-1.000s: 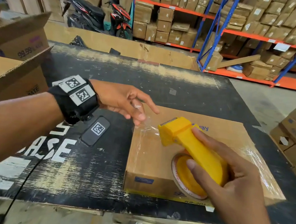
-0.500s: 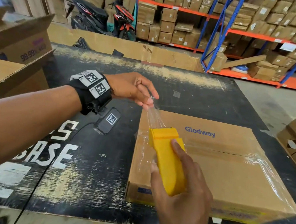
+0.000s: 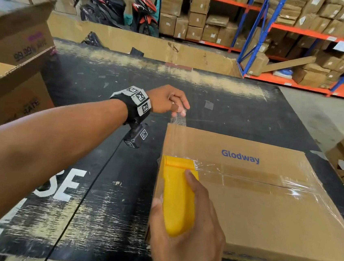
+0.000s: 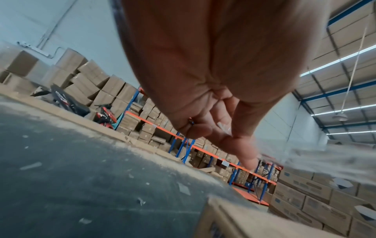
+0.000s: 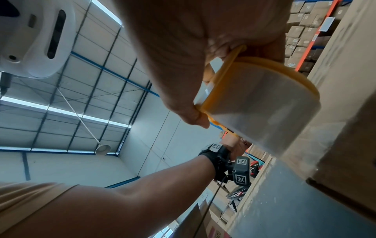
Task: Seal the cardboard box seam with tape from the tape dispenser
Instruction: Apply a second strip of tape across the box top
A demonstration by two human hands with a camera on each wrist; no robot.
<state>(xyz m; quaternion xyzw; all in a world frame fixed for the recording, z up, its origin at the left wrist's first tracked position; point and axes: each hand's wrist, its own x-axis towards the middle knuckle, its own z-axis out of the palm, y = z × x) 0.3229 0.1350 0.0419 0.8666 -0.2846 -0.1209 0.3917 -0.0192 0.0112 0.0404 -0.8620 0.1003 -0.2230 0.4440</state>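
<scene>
Tape (image 3: 178,120) taut over box (image 3: 264,214) edge

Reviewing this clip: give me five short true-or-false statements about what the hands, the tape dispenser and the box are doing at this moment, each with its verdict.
1. The right hand grips the yellow plastic tape dispenser. True.
2. The left hand lies flat on the black worktable. False: it is raised, pinching the free end of the clear tape.
3. The brown cardboard box printed "Glodway" has its flaps standing open. False: the flaps are closed.
4. The dispenser's head sits at the box's left edge. True.
5. The centre seam carries no tape. False: clear tape already runs along it.
</scene>
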